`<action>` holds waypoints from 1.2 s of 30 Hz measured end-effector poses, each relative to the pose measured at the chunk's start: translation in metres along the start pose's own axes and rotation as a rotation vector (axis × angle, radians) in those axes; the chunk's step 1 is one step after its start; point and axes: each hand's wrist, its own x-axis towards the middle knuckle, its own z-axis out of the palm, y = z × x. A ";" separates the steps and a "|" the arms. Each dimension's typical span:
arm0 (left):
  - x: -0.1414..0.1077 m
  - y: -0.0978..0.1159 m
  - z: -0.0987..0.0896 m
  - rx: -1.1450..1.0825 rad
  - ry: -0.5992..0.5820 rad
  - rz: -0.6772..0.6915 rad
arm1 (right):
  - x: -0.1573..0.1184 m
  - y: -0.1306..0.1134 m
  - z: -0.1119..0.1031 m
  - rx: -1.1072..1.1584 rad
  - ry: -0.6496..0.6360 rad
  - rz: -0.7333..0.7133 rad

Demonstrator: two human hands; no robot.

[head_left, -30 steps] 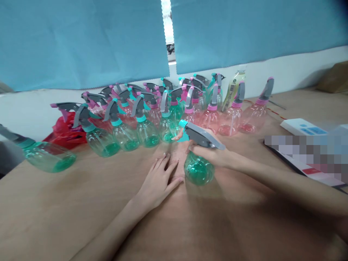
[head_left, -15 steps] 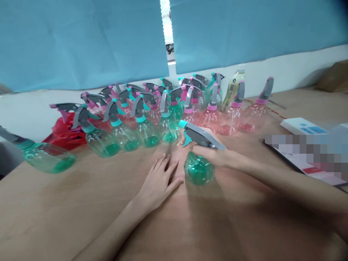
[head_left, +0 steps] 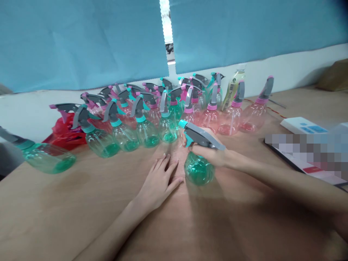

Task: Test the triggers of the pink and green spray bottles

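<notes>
My right hand (head_left: 208, 152) is wrapped round the neck of a green spray bottle (head_left: 199, 169) with a grey and turquoise spray head. Its fingers are by the trigger, and the head points left. To the left of that bottle, my left hand (head_left: 160, 181) lies palm down on the wooden table (head_left: 67, 217), fingers spread and holding nothing. Beyond both hands stand several green spray bottles (head_left: 148, 132) with turquoise collars and several pink spray bottles (head_left: 210, 117) with pink collars, in rows.
A separate green bottle (head_left: 49, 157) stands at the far left, near a red plastic bag (head_left: 66, 132). A yellow-labelled bottle (head_left: 233, 88) is at the back. On the right are a white box (head_left: 303, 126) and a partly blurred flat item (head_left: 312, 170).
The fingers of my right hand have shifted slightly around the trigger of the held bottle. My left hand has stayed in place.
</notes>
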 end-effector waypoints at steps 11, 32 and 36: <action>0.000 -0.001 0.003 0.006 0.018 0.011 | -0.005 0.008 0.002 0.024 0.032 0.050; 0.000 0.000 0.001 -0.014 0.003 -0.007 | -0.007 0.013 -0.001 0.021 -0.024 0.067; -0.001 -0.001 0.002 -0.028 0.040 0.016 | -0.006 0.010 0.000 0.028 -0.016 0.062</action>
